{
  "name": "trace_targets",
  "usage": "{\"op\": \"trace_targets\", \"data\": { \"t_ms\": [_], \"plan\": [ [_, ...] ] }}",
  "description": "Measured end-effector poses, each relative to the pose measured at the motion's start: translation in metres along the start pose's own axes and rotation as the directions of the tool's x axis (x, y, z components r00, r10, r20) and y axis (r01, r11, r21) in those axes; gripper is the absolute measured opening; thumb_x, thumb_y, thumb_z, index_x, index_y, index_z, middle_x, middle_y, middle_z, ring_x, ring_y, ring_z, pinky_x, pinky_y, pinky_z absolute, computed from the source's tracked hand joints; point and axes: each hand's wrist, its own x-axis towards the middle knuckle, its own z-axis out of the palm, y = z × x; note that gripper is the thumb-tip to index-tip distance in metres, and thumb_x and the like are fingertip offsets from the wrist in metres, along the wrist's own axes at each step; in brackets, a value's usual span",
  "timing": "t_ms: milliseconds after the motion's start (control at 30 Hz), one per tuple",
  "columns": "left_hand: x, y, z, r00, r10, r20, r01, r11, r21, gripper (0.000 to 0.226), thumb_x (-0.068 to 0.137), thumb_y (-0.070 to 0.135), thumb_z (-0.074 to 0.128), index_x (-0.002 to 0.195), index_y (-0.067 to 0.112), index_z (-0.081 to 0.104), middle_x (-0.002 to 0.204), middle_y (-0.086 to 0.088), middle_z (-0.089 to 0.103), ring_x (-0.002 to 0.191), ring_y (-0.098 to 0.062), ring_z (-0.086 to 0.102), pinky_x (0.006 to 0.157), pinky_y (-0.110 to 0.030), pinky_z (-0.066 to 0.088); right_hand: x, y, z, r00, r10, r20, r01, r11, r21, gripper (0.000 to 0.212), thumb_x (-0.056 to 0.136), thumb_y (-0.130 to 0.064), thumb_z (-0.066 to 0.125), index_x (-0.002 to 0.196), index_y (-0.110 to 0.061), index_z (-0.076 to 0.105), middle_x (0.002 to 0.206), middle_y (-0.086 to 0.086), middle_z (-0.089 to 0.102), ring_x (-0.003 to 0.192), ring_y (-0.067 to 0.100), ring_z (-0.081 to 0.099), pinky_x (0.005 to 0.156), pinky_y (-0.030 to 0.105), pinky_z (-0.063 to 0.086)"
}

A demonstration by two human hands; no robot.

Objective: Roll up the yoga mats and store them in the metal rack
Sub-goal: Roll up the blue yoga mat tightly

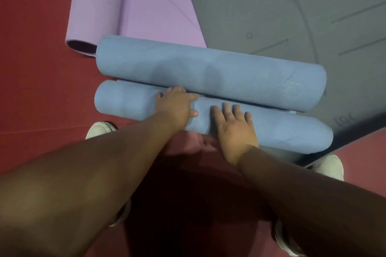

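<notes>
mat: blue mat [211,73] is lying on the red floor [41,89], showing as 2 rolls side by side, far roll fatter, near roll [282,133] thinner (looks like 1 mat curling from both ends, cannot tell for sure)
long axis: both rolls are running left-right across the view, tilting down toward the right
left hand: left hand [177,104] is pressing on the near roll, fingers spread and reaching into the seam between the 2 rolls, gripping nothing
right hand: right hand [234,125] is lying flat on the near roll just beside the left, fingers wide, palm down, holding nothing
key relation: far roll is sitting straight ahead of both sets of fingertips, touching the near roll; left hand is nearer the seam
other mats: purple mat [146,6] partly rolled, grey mat [292,6] flat, both beyond
rack: not showing
step: judging it as still rolling, storing not yet started
</notes>
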Motion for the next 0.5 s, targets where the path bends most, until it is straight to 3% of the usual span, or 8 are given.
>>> {"op": "trace_targets", "data": {
  "t_ms": [67,133,233,400,500],
  "plan": [
    [0.009,0.0,0.0,0.998,-0.037,-0.05,0.031,0.993,-0.117,0.061,0.09,0.054,0.066,0.146,0.04,0.047,0.148,0.0,0.048,0.139,-0.02,0.04,0.117,-0.047,0.026,0.008,0.0,-0.011,1.0,0.014,0.025,-0.015,0.999,0.035,0.068,0.092,-0.016,0.054,0.151,-0.025,0.022,0.16,0.012,0.023,0.145,0.036,0.023,0.116,0.055,0.024],
    [0.014,0.001,0.004,0.992,-0.06,-0.109,0.036,0.977,-0.209,0.064,0.088,0.053,0.066,0.147,0.036,0.046,0.149,0.001,0.05,0.14,-0.018,0.042,0.117,-0.048,0.029,0.014,0.002,-0.019,1.0,0.029,0.002,-0.029,0.998,0.06,0.06,0.092,-0.013,0.051,0.146,-0.03,0.032,0.154,0.007,0.034,0.138,0.032,0.033,0.108,0.048,0.034],
    [0.016,0.008,0.006,0.984,-0.061,-0.167,0.001,0.942,-0.335,0.076,0.088,0.045,0.067,0.155,0.035,0.033,0.161,0.001,0.036,0.147,-0.016,0.035,0.119,-0.05,0.029,0.021,0.006,-0.029,0.995,0.101,-0.026,-0.1,0.994,0.042,0.059,0.094,-0.016,0.05,0.147,-0.038,0.036,0.143,0.007,0.036,0.128,0.031,0.036,0.1,0.044,0.038],
    [0.025,0.015,-0.002,0.982,-0.013,-0.189,-0.05,0.944,-0.327,0.084,0.086,0.041,0.065,0.159,0.035,0.023,0.168,-0.001,0.019,0.15,-0.02,0.031,0.117,-0.052,0.031,0.025,0.006,-0.028,0.993,0.118,-0.024,-0.111,0.975,0.195,0.068,0.095,-0.008,0.045,0.157,-0.029,0.026,0.133,0.008,0.041,0.119,0.031,0.045,0.088,0.043,0.047],
    [0.039,0.013,-0.011,0.978,0.047,-0.203,-0.104,0.954,-0.28,0.088,0.086,0.038,0.066,0.16,0.029,0.019,0.169,-0.006,0.013,0.153,-0.031,0.018,0.123,-0.048,0.024,0.021,0.007,-0.017,0.987,0.071,-0.142,-0.04,0.977,0.209,0.058,0.089,-0.009,0.042,0.145,-0.021,0.044,0.129,0.01,0.055,0.107,0.037,0.053,0.083,0.046,0.05]
  ]
}}
